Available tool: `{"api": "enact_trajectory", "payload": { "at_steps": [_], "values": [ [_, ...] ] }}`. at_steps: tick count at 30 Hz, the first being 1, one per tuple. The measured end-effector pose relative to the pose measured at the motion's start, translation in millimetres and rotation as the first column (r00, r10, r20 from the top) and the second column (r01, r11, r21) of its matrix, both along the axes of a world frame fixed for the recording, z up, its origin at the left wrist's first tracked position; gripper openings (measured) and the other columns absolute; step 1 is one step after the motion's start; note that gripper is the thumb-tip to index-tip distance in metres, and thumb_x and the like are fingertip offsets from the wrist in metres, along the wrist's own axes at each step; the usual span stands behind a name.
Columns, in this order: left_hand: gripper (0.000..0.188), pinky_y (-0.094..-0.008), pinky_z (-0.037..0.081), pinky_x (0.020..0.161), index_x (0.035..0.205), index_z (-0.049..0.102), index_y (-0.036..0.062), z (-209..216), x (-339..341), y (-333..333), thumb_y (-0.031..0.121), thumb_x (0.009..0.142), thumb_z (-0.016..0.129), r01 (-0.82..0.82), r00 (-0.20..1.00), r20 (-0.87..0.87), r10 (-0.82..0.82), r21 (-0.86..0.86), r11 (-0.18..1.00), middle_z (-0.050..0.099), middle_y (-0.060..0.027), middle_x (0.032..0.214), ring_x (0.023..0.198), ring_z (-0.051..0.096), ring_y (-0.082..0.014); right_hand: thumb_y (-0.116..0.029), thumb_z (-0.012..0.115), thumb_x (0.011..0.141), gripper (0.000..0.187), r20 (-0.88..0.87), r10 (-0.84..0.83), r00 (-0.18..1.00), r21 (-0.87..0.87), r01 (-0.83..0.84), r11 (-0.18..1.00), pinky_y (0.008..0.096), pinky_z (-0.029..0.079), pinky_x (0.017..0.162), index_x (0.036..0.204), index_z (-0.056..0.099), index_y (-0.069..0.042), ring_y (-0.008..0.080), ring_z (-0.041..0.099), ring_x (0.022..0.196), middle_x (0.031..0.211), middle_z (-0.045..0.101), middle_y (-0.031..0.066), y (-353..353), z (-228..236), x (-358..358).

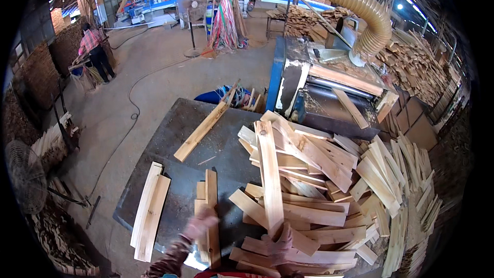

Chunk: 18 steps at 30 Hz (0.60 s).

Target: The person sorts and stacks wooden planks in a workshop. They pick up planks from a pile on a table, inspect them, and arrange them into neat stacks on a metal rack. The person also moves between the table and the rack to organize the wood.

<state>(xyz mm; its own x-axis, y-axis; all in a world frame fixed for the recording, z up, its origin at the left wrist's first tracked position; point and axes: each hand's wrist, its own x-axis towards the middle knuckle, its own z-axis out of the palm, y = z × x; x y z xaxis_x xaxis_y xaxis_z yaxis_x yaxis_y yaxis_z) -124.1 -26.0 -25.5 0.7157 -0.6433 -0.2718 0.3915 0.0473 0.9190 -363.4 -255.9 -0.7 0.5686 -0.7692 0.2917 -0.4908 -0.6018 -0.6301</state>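
A long wooden board (269, 175) rises at a slant over a heap of planks, its lower end in my right hand (280, 247). The fingers of that hand are partly hidden by the wood and blurred. My left hand (200, 222) is smeared by motion above a small group of narrow boards (211, 195) on the dark metal table (180, 185). Whether it touches them cannot be made out. Farther left, two boards (150, 213) lie side by side. A single knotty board (203, 131) lies slantwise toward the table's far edge.
Loose planks (309, 211) are piled across the table's right side. Beyond stands a planing machine (329, 82) with a plank (351, 108) at its opening and a ribbed hose (355, 0) overhead. A fan (24, 175) stands at left. Another person (92, 51) works at the far left.
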Motion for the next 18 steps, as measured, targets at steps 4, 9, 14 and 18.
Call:
{"api": "enact_trajectory", "payload": {
  "at_steps": [4, 9, 14, 18],
  "values": [
    [0.069, -0.0293, 0.053, 0.08, 0.148, 0.032, 0.0071, 123.0, -71.0, -116.3, 0.011, 0.09, 0.07, 0.46, 0.886, -0.144, -0.44, 0.154, 0.875, 0.064, -0.0049, 0.11, 0.097, 0.061, -0.0139, -0.032, 0.083, 0.068, 0.095, 0.098, 0.251, 0.963, 0.246, -0.268, 0.931, 0.0516, 0.045, 0.097, 0.145, 0.038, -0.001, 0.0449, 0.053, 0.115, 0.129, 0.053, 0.0262, 29.1, 12.6, 23.6],
    [0.035, -0.0309, 0.055, 0.083, 0.123, 0.064, 0.005, 48.7, -35.1, -115.0, 0.007, 0.089, 0.071, 0.112, 0.947, -0.302, -0.11, -0.011, 0.994, 0.069, -0.0033, 0.108, 0.095, 0.064, -0.0142, -0.04, 0.077, 0.075, 0.09, -0.05, 0.312, 0.949, 0.192, -0.298, 0.935, 0.0499, 0.042, 0.104, 0.146, 0.038, -0.001, 0.0445, 0.051, 0.122, 0.135, 0.052, 0.0256, -95.7, 29.3, 44.7],
    [0.029, -0.0322, 0.054, 0.075, 0.118, 0.067, 0.006, 4.2, 48.1, -72.9, 0.007, 0.089, 0.07, 0.098, 0.98, 0.163, -0.114, 0.098, 0.99, 0.07, -0.0032, 0.101, 0.089, 0.065, -0.0144, -0.049, 0.074, 0.076, 0.103, -0.555, -0.214, 0.803, -0.376, -0.013, 0.927, 0.0464, 0.03, 0.117, 0.154, 0.025, -0.002, 0.04, 0.027, 0.146, 0.159, 0.029, 0.0193, -305.8, 26.4, 49.8],
    [0.023, -0.032, 0.051, 0.07, 0.109, 0.067, 0.006, 22.6, 150.8, -66.0, 0.016, 0.089, 0.071, -0.07, 0.936, 0.344, -0.079, 0.399, 0.914, 0.066, -0.0025, 0.09, 0.079, 0.06, -0.0137, -0.054, 0.074, 0.074, 0.106, -0.679, -0.124, 0.724, -0.2, -0.019, 0.98, 0.0455, 0.033, 0.115, 0.153, 0.025, -0.003, 0.039, 0.031, 0.144, 0.158, 0.029, 0.02, -340.0, 60.5, 68.1]
  ]
}}
